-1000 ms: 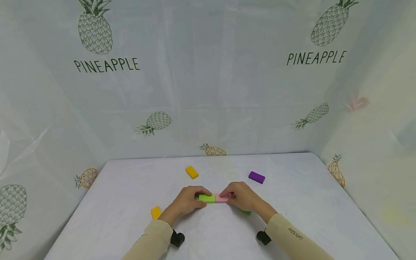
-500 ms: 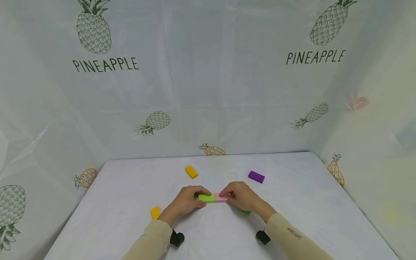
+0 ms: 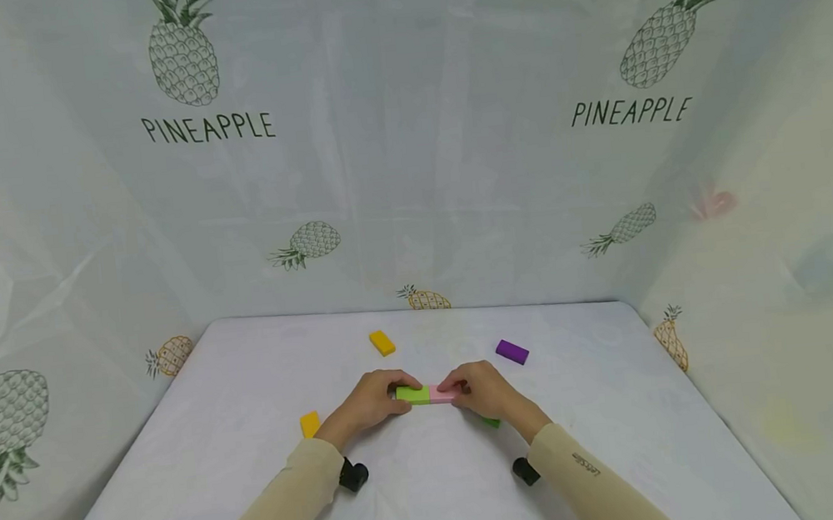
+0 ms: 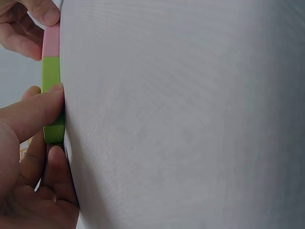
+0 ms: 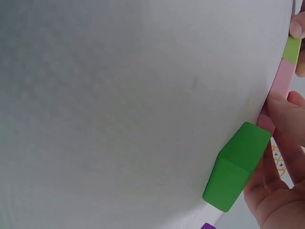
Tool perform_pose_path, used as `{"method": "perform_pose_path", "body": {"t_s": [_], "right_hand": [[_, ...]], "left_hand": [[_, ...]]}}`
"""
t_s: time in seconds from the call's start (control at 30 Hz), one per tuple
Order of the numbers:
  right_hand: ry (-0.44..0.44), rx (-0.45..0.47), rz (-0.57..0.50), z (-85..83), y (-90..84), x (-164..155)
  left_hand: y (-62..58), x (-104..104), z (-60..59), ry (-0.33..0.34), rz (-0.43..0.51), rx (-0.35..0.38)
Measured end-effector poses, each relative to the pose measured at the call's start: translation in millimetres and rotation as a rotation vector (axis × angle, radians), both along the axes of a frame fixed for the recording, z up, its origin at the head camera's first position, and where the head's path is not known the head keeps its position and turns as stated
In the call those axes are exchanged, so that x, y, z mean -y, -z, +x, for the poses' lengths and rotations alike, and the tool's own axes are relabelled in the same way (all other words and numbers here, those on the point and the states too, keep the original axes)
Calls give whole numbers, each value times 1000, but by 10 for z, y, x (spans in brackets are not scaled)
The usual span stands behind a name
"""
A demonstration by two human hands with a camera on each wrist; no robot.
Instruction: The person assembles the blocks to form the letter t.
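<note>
The left hand [image 3: 372, 402] has its thumb and fingers curled round the light green block [image 3: 413, 394], pinching it by its long sides on the table [image 3: 247, 377]. The right hand [image 3: 483, 391] pinches the pink block [image 3: 441, 392] in the same way. Between the two hands the blocks lie end to end, touching, in one straight line (the left wrist view shows the pink end butted flush against the green).

So the joining of these two looks done or nearly so. Just under the right hand's heel lies a dark green block [image 5: 236, 165], loose, apparently not gripped, though the fingers partly hide it. Beyond the right hand sits a purple block [image 3: 512, 352]; beyond the left an orange block [image 3: 383, 343], and out to its left another orange piece [image 3: 310, 424]. These four lie apart from the row.
</note>
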State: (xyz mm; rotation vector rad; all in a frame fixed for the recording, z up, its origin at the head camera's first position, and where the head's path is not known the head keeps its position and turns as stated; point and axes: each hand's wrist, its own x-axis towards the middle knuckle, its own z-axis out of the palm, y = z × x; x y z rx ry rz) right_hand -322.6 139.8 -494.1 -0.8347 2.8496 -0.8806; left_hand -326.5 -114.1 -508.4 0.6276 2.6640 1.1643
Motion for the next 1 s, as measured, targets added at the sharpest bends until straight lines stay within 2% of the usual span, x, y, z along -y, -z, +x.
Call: {"method": "perform_pose_path", "body": {"t_s": [0.23,1.0], "right_hand": [[10,16,-10,-5,-1,-23],[43,53,-4,-21,-1,-20]], "left_hand": [[-18,-14,-5,-13,-11,18],[32,4,-26,-3,8,38]]}}
